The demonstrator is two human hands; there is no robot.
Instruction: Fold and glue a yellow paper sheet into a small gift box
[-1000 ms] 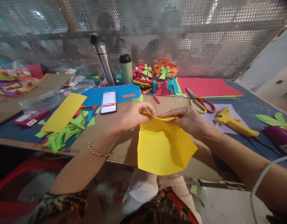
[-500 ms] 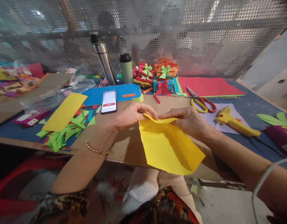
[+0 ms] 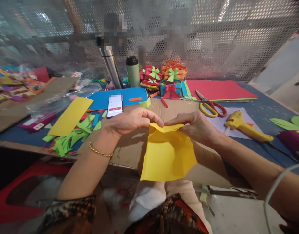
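Observation:
A sheet of yellow paper (image 3: 168,156) hangs between my two hands, its top edge folded over into a narrow flap. My left hand (image 3: 139,121) pinches the left end of that fold, with thumb and fingers closed on it. At the other end, my right hand (image 3: 194,125) grips the fold, its index finger lying along the top. Both index fingertips come close together at the middle of the fold. Below, the sheet's lower part bends toward me past the table's front edge. Brown cardboard (image 3: 130,149) lies under my hands.
Right of my hands lie scissors (image 3: 210,105) and a yellow glue gun (image 3: 248,128) on pale paper. A phone (image 3: 115,107), green paper scraps (image 3: 71,139) and a yellow sheet (image 3: 70,115) are at left. Behind stand a steel flask (image 3: 112,66), a green tumbler (image 3: 133,73) and small paper baskets (image 3: 170,89).
The yellow sheet's lower part has swung left and hangs straighter. Both hands stay on the folded edge in nearly the same place.

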